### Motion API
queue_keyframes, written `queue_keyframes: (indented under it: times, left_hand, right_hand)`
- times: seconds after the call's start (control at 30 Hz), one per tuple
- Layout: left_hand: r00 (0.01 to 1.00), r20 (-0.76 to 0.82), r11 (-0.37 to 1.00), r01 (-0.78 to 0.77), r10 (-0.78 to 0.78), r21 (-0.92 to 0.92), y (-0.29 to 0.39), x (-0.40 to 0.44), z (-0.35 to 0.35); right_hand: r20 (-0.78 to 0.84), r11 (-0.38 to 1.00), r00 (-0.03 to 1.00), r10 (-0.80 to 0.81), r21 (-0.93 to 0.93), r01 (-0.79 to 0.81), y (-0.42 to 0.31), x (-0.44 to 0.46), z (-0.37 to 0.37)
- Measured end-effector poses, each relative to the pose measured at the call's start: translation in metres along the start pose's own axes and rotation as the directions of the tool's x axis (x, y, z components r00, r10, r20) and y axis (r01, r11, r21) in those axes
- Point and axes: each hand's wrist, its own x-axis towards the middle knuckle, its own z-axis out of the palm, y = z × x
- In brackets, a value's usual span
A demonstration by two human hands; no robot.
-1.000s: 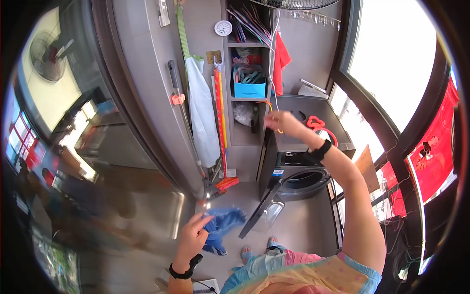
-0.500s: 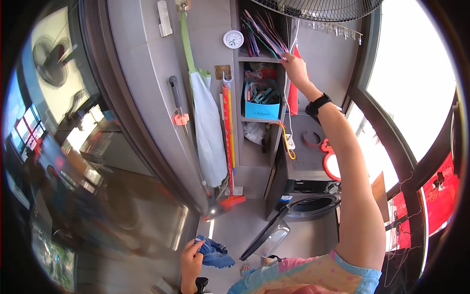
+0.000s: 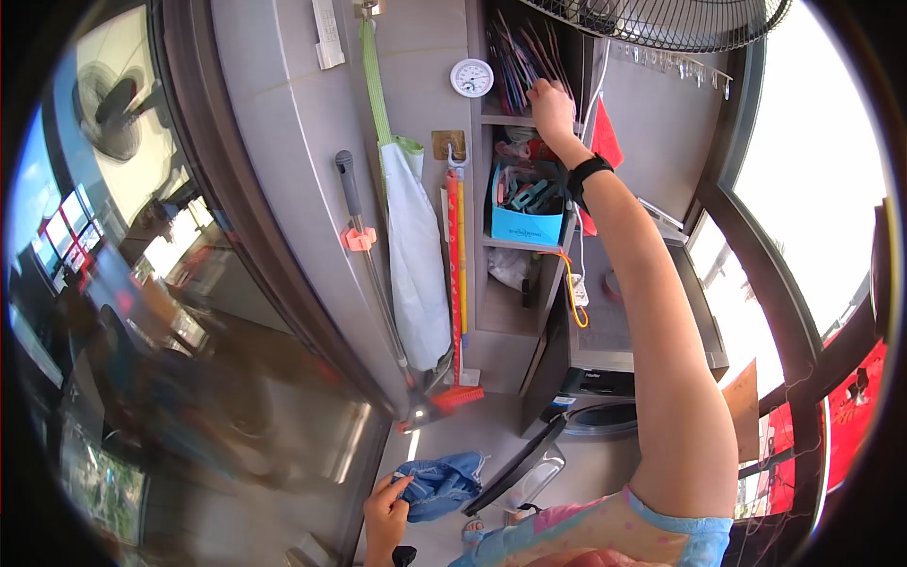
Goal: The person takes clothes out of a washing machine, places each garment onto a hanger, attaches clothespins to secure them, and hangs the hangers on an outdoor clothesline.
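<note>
My left hand point(image 3: 385, 510) is closed on a blue denim garment point(image 3: 442, 484), which hangs bunched from the fingers low in the view. Up at the top shelf compartment, my right hand point(image 3: 552, 111) has its fingers curled at the lower ends of several thin, coloured clothes hangers point(image 3: 510, 76). The fingertips are partly hidden, so how many hangers they grip cannot be made out. Just below that hand stands a light-blue box point(image 3: 525, 227) with pegs or clips in it.
A black front-loading washer point(image 3: 605, 383) has its round door point(image 3: 520, 463) swung out near my legs. On the left wall hang a pale apron point(image 3: 414, 255), a vacuum stick point(image 3: 350, 184) and a red-handled broom point(image 3: 455, 274). A fan point(image 3: 661, 24) hangs overhead. Windows line the right.
My right hand has moved deeper among the hangers, from their front edge to the compartment's lower middle. My left hand and the denim garment have shifted slightly right; the view has shifted too.
</note>
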Motion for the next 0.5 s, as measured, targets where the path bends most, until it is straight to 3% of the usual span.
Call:
queue_keyframes:
  times: [0.03, 0.13, 0.27, 0.37, 0.5]
  left_hand:
    - [0.999, -0.009, 0.999, -0.032, 0.032, 0.004, 0.000, 0.000, 0.000]
    - [0.994, 0.022, 0.994, 0.106, -0.105, -0.019, -0.007, -0.001, 0.003]
    - [1.000, 0.011, 0.999, 0.024, -0.023, -0.044, -0.001, 0.000, 0.006]
    - [1.000, 0.026, 0.999, 0.009, -0.008, -0.031, -0.003, 0.002, 0.004]
    - [1.000, 0.020, 1.000, -0.010, 0.011, -0.020, -0.003, 0.001, -0.003]
  right_hand:
    - [-0.016, 1.000, 0.999, -0.028, -0.010, 0.028, -0.003, 0.004, 0.005]
    - [0.111, 0.998, 0.993, -0.031, -0.049, 0.036, -0.017, 0.004, 0.017]
    - [0.277, 0.996, 0.961, -0.024, -0.076, 0.047, 0.000, -0.008, 0.027]
    - [0.113, 0.995, 0.989, -0.091, -0.031, 0.095, 0.002, -0.028, 0.003]
    - [0.022, 0.954, 0.954, -0.298, -0.006, 0.299, 0.006, -0.037, -0.028]
